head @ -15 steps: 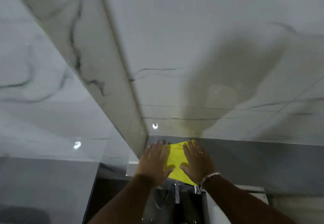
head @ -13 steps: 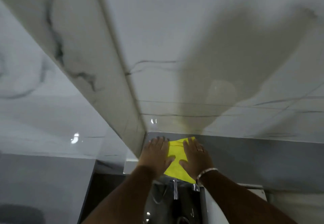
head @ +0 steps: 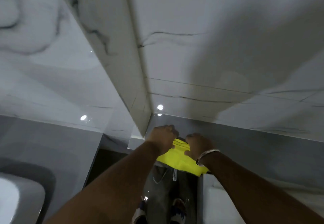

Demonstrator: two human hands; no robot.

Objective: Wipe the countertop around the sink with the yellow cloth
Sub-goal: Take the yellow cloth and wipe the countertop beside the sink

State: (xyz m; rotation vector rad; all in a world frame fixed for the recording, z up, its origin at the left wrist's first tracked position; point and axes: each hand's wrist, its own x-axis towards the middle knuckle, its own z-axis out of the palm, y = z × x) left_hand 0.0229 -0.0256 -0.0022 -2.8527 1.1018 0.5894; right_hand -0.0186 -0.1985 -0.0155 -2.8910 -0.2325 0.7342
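The yellow cloth (head: 177, 159) lies bunched on a grey ledge (head: 254, 146) at the foot of the marble wall, its near edge hanging over the ledge's front. My left hand (head: 162, 138) curls its fingers into the cloth's left side. My right hand (head: 199, 144), with a metal bangle on the wrist, grips the cloth's right side. Both fists pull folds of cloth together between them. The sink and countertop cannot be made out for certain.
A marble-clad pillar corner (head: 140, 101) stands just left of my hands. A white rounded fixture (head: 15, 197) sits at the lower left. A white edge (head: 210, 188) lies under my right forearm. Feet in shoes (head: 177, 209) show on the glossy floor below.
Both hands lay flat and spread on the cloth before; now their fingers have closed and bunched it into folds. The view has tilted and moved closer.
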